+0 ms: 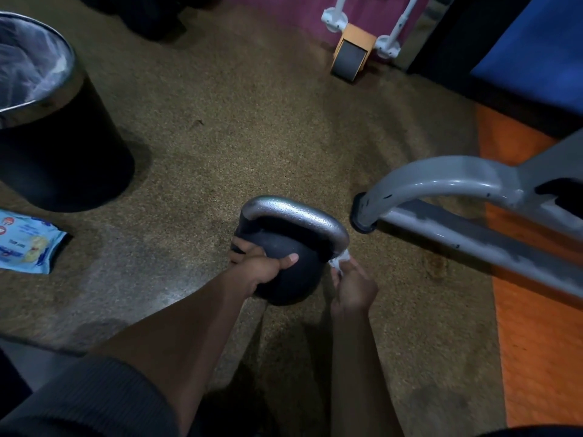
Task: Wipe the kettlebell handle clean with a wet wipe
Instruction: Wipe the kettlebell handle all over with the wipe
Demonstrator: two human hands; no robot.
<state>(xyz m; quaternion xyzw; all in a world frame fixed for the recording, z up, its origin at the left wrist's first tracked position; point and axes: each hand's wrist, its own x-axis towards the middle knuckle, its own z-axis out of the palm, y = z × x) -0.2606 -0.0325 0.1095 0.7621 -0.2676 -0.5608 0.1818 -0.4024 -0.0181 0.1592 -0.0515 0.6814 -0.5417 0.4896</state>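
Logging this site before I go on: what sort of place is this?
Most likely a gym. A kettlebell stands on speckled rubber flooring, a grey metal equipment frame is beside it, and an ab wheel lies by the far wall.

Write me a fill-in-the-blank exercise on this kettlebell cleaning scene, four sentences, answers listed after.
1. The right hand presses a white wet wipe against the right end of the kettlebell's silver ____.
2. The left hand steadies the kettlebell's black ____.
3. The pack of wipes lies on the floor just in front of the black ____.
4. The grey metal frame stands to the ____ of the kettlebell.

Missing words: handle; body; bin; right
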